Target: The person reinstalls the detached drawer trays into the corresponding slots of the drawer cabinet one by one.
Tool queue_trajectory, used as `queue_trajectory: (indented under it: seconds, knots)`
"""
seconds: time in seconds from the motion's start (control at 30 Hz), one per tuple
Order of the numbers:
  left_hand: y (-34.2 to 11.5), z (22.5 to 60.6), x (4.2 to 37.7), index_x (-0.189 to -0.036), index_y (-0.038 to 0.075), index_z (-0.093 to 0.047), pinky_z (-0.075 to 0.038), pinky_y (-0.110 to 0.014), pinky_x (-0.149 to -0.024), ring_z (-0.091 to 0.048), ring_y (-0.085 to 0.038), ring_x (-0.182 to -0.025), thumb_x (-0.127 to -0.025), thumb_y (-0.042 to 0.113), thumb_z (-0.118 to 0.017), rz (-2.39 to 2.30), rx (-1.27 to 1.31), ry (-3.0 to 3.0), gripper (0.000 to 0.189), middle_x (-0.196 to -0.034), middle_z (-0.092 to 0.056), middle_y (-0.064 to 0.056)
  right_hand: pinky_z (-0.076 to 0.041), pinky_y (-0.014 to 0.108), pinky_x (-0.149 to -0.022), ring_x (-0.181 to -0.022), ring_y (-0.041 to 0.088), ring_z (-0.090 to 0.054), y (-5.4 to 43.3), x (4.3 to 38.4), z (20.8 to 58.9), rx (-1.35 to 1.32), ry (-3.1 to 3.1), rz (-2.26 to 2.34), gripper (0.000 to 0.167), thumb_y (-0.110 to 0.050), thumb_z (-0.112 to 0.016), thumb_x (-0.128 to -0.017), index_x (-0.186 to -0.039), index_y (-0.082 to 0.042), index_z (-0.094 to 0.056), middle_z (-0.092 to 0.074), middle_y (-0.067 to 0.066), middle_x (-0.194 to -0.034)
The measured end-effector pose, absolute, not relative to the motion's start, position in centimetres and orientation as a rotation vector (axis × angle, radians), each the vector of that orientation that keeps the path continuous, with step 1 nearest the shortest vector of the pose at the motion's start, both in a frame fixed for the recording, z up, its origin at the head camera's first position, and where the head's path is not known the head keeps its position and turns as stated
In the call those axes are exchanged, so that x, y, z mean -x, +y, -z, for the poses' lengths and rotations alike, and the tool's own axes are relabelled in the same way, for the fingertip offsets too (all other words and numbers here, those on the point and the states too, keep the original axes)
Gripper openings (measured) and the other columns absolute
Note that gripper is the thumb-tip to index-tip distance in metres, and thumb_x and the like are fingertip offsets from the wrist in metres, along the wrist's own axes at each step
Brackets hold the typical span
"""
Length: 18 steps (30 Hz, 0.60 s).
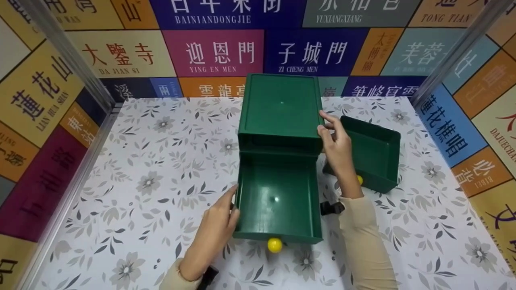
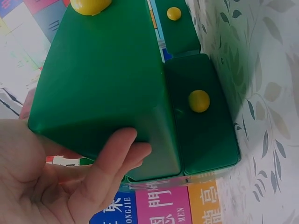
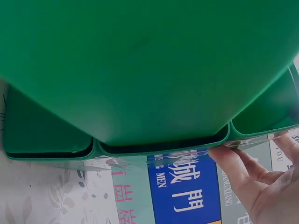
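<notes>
A green drawer cabinet [image 1: 282,104] stands with three stacked compartments. Its middle drawer [image 1: 278,197], with a yellow knob [image 1: 275,245], is pulled far out toward me and nothing lies inside. My left hand [image 1: 213,229] is at that drawer's left wall, its fingertips touching the outer side near the front. With thumb and fingers, my right hand [image 1: 340,151] holds the cabinet's upper right side edge. In the left wrist view, a bottom drawer [image 2: 210,135] with its own yellow knob sits pushed in. The top compartment [image 3: 271,109] has no drawer in it.
A second green drawer [image 1: 371,147] lies on the table right of the cabinet, partly behind my right forearm, its yellow knob [image 1: 360,180] toward me. The table has a flowered cover [image 1: 161,181]. Printed panels [image 1: 213,54] rise at the back and both sides.
</notes>
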<state>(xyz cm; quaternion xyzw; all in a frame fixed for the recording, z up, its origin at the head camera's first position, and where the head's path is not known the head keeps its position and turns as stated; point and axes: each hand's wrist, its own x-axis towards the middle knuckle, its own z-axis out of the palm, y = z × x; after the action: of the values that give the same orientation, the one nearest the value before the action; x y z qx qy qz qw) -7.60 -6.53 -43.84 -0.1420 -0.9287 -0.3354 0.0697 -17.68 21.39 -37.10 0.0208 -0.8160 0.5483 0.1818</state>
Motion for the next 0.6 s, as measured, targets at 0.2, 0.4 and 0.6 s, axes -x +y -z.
queue_trajectory:
  seconds: [0.2,0.4,0.6]
  knots:
    - [-6.6,43.9,8.2,-0.137,0.007,-0.044,-0.049,-0.033,-0.065,-0.056,-0.016,-0.071,-0.09,0.01,-0.053,1.017,0.428,-2.81,0.048,-0.101,-0.063,-0.01,-0.038,0.019,-0.055,-0.079,0.01,-0.049,22.3,19.0,38.9,-0.088,-2.269,-1.546,0.038,-0.016,-0.045,-0.096,-0.134,-0.013,-0.05,-0.057,0.011,-0.108]
    - [-6.4,43.8,8.9,-0.138,0.01,-0.044,-0.05,-0.034,-0.07,-0.058,-0.017,-0.078,-0.09,0.01,-0.051,1.06,0.416,-2.811,0.049,-0.114,-0.063,-0.011,-0.04,0.02,-0.052,-0.074,0.012,-0.049,22.9,19.7,40.2,-0.102,-2.263,-1.516,0.036,-0.021,-0.046,-0.097,-0.133,-0.023,-0.051,-0.056,0.004,-0.103]
    - [-6.2,44.0,9.7,-0.138,0.008,-0.043,-0.048,-0.034,-0.068,-0.056,-0.017,-0.074,-0.089,0.008,-0.052,1.059,0.437,-2.802,0.05,-0.101,-0.063,-0.01,-0.04,0.02,-0.052,-0.072,0.015,-0.049,22.6,19.2,39.6,-0.092,-2.275,-1.556,0.037,-0.018,-0.045,-0.097,-0.134,-0.019,-0.05,-0.055,0.005,-0.106]
